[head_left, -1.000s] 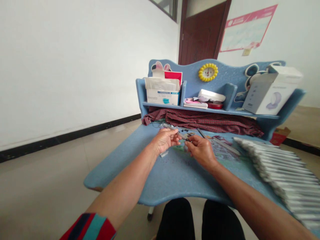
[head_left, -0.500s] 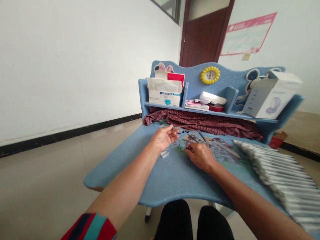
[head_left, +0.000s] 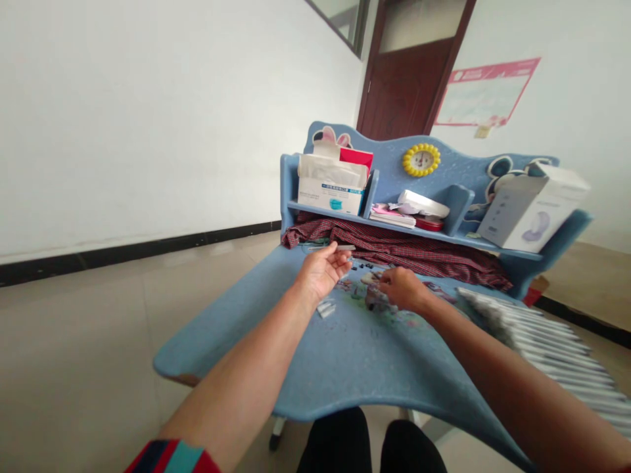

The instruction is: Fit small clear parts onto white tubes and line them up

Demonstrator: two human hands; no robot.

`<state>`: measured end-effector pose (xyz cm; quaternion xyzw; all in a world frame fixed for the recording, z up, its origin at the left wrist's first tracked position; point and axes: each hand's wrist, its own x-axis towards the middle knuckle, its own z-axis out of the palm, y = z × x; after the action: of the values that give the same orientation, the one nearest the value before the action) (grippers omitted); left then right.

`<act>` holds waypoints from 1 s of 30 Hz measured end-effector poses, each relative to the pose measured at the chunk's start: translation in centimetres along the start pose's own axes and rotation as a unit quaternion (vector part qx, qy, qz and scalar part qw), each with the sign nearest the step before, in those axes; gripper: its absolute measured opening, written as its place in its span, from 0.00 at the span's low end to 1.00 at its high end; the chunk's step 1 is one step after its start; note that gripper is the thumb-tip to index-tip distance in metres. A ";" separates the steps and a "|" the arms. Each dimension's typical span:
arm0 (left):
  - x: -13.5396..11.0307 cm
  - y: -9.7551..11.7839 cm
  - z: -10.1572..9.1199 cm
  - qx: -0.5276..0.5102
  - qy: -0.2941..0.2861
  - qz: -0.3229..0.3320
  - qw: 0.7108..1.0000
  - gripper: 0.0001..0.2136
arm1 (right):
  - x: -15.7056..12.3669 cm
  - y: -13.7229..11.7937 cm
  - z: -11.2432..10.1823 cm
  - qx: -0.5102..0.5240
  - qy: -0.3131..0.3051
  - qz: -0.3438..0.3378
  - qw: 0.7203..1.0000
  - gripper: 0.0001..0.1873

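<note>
My left hand (head_left: 323, 271) is over the back of the blue desk, palm partly up. Its thumb and fingers pinch a thin grey rod (head_left: 346, 247). To its right, my right hand (head_left: 401, 288) is low over the printed part of the desktop, fingers curled together. Whatever is between those fingertips is too small and blurred to name. Several small black pieces (head_left: 365, 266) lie between the two hands. Below my left hand rest a few short silvery-clear pieces (head_left: 326, 308).
A heap of grey-white rods (head_left: 552, 348) covers the desk's right side. Red checked cloth (head_left: 394, 253) lies bunched along the back. Above it, the shelf (head_left: 362, 219) holds a mask box (head_left: 330, 190), papers (head_left: 392, 217) and a white carton (head_left: 532, 210).
My right hand has moved up and away, towards the back of the desk. My left hand stays in nearly the same place, and the grey rod shows more clearly. The view has shifted slightly.
</note>
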<state>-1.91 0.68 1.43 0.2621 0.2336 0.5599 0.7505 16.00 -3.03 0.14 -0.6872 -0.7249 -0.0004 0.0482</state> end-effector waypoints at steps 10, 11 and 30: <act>0.0 0.3 -0.4 0.010 -0.013 0.008 1.000 0.08 | 6.4 0.7 0.8 -0.139 0.033 -0.049 0.988 0.18; 0.0 0.3 -0.4 0.010 -0.013 0.008 1.000 0.08 | 6.6 0.6 1.0 -0.146 0.028 -0.060 0.987 0.18; 0.1 0.2 -0.7 0.033 -0.027 0.008 0.999 0.07 | 6.5 0.3 -0.8 0.007 0.068 -0.104 0.992 0.13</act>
<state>-2.51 0.90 1.03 0.3040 0.2291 0.5507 0.7428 16.04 3.40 1.33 -0.6062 -0.7873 -0.0470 0.1020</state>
